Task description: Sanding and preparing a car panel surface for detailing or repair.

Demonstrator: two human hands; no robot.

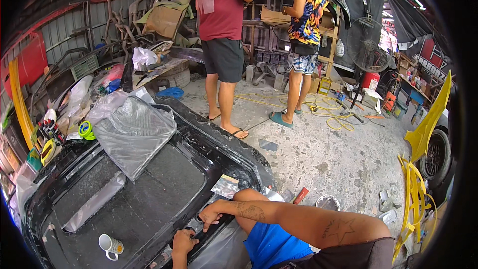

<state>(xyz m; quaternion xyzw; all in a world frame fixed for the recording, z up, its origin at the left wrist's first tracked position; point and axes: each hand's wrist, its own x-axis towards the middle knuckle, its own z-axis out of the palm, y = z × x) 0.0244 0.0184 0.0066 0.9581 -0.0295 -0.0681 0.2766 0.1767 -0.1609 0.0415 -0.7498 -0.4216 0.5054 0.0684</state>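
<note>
A large black moulded panel with raised rims lies in front of me. Over its near right rim, my left hand has its fingers curled around a dark edge or piece. Just beyond it, my right hand points its index finger down onto the same rim, the other fingers bent in. What lies under both hands is too small and covered to make out. A small printed packet or sheet rests on the rim past my right hand. On the panel stand a white patterned mug and a long strip of clear plastic.
Plastic-wrapped dark sheet material covers the panel's far left corner, near green tape rolls. Two people stand beyond. Yellow hose crosses the concrete floor by a fan. Yellow body parts and a wheel are right.
</note>
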